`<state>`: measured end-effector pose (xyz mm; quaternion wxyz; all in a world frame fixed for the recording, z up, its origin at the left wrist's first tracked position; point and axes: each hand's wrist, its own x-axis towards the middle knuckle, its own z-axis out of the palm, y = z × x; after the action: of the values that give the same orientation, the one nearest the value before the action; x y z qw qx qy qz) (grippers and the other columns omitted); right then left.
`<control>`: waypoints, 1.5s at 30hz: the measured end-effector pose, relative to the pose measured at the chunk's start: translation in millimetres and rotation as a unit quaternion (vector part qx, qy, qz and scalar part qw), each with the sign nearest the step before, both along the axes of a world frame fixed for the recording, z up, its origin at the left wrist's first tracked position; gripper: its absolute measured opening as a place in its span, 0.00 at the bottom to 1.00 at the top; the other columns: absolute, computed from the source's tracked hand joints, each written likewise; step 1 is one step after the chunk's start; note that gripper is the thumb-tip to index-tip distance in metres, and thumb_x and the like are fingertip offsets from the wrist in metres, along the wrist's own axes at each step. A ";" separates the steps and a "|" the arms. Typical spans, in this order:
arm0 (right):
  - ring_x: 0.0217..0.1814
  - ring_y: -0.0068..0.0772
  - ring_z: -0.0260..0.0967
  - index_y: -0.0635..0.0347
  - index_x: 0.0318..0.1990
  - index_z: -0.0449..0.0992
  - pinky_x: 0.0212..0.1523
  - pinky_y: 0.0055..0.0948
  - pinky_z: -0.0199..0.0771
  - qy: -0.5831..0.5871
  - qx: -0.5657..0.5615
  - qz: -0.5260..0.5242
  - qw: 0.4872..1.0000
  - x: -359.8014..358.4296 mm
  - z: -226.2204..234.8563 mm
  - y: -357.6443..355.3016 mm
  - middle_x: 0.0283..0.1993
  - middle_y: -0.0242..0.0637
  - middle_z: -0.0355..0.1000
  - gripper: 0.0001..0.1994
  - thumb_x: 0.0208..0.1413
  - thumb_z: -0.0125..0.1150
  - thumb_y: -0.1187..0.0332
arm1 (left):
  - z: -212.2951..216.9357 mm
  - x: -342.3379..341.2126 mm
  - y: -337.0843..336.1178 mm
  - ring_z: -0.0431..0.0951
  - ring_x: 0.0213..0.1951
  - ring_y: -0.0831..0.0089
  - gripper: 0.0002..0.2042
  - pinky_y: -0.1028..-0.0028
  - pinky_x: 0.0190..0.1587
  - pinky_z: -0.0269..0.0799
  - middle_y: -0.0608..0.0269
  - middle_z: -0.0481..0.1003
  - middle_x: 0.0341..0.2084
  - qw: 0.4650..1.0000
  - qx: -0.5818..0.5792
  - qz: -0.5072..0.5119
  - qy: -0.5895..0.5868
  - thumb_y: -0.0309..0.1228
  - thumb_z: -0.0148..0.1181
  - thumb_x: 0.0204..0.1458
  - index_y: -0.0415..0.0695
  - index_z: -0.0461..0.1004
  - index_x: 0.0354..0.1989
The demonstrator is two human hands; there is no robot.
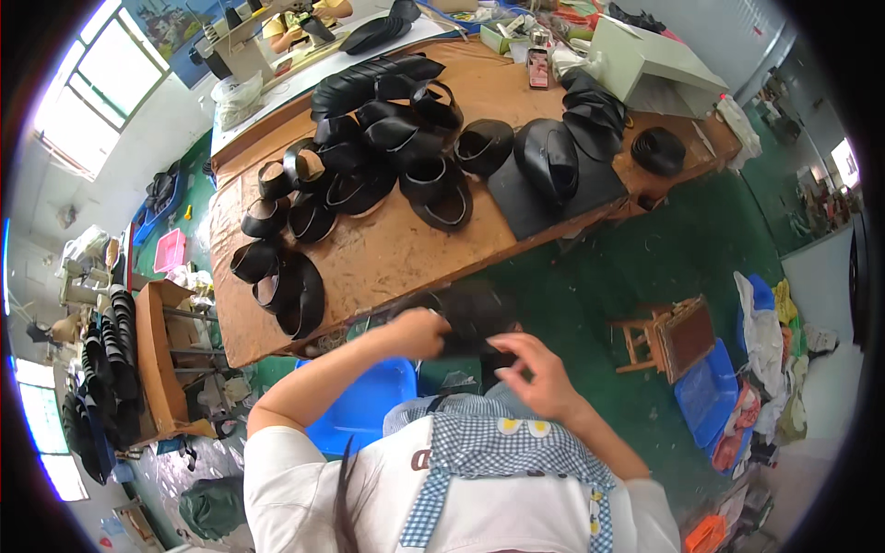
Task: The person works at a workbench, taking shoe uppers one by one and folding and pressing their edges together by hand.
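Note:
A black shoe upper (pixel 475 311), smeared by motion, hangs just off the table's near edge in front of me. My left hand (pixel 419 334) is closed on its left side. Beside its right end my right hand (pixel 539 370) has thumb and fingers apart; whether a fingertip touches the upper I cannot tell. Beyond my hands, several black shoe uppers (pixel 438 198) stand grouped on the brown table (pixel 387 276). One more upper (pixel 550 158) rests on a black mat (pixel 599 189) to the right.
A blue bin (pixel 373 401) sits below my left forearm. At right stand a wooden stool (pixel 645 336) and a blue crate (pixel 705 387). A white box (pixel 650 64) and a phone (pixel 538 69) are on the table's far side. Across it, a person's hands (pixel 295 32) are at a machine.

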<state>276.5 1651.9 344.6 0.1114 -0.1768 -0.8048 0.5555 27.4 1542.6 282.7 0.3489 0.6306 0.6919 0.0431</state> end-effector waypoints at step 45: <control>0.32 0.38 0.65 0.60 0.28 0.75 0.36 0.36 0.66 0.114 0.155 0.268 0.944 -146.9 12.0 274.0 0.29 0.33 0.69 0.10 0.58 0.60 0.65 | 86.8 -30.3 197.4 0.76 0.29 0.71 0.10 0.72 0.35 0.71 0.56 0.76 0.26 0.910 0.103 0.191 -0.353 0.29 0.65 0.48 0.34 0.78 0.35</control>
<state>129.6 1925.9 356.6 0.0753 0.1293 -0.8806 0.4497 -3.0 1740.0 369.5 0.4885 0.4628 0.6226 0.3995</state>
